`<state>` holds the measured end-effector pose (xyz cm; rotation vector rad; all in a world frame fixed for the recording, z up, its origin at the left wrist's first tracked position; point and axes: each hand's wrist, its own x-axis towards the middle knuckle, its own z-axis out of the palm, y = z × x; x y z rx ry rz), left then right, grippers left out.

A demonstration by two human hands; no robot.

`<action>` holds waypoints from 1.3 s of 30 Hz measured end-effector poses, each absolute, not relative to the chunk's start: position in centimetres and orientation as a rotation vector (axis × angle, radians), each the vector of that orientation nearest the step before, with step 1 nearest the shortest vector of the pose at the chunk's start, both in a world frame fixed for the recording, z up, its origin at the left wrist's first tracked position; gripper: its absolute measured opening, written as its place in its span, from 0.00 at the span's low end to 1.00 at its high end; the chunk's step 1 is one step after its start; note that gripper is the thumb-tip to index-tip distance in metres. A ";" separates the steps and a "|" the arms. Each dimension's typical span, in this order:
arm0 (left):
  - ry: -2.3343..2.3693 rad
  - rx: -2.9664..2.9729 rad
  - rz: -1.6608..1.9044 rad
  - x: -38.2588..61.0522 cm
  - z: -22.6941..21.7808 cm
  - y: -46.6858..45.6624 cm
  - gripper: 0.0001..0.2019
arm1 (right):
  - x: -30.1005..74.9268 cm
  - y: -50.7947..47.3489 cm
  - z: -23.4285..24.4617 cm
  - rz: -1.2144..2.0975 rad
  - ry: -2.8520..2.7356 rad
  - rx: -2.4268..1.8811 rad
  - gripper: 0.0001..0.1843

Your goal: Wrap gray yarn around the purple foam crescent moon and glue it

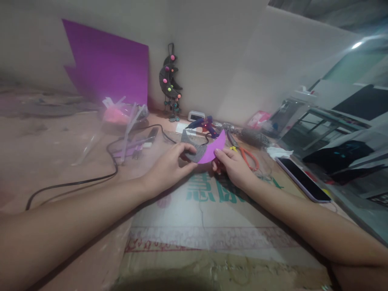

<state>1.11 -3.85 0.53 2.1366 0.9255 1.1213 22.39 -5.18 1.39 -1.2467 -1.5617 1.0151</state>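
Both hands hold one crescent moon cutout (214, 150) above the middle of the table. Its right part is bare purple; the left part is covered with grey yarn (196, 152). My left hand (172, 161) pinches the yarn-covered part between thumb and fingers. With thumb and curled fingers, my right hand (232, 163) grips the lower edge of the purple part. Just behind the cutout lies a blue glue gun (200, 123) with a small red light. Orange-handled scissors (249, 158) rest to the right, near my right hand.
A finished-looking grey crescent with pom-poms (169, 79) hangs on the wall beside a purple sheet (112, 64). A black cord (100, 177) crosses the left side. A phone (303, 180) lies at the right edge, and a grey yarn bundle (253, 137) sits behind the scissors.
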 end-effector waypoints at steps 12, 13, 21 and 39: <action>0.883 2.123 1.095 1.1 0.1 -3.6 0.14 | 22.4 -5.2 1.4 0.985 -1.581 -1.271 0.25; 0.867 2.105 1.094 1.0 0.1 -3.5 0.16 | 22.4 -5.2 1.4 0.976 -1.587 -1.278 0.25; 0.752 1.762 1.236 1.1 -0.4 -2.3 0.25 | 22.1 -5.5 1.7 0.988 -1.647 -1.240 0.16; 0.729 1.719 1.114 1.2 -0.4 -2.3 0.28 | 22.2 -5.2 1.8 0.980 -1.611 -1.230 0.17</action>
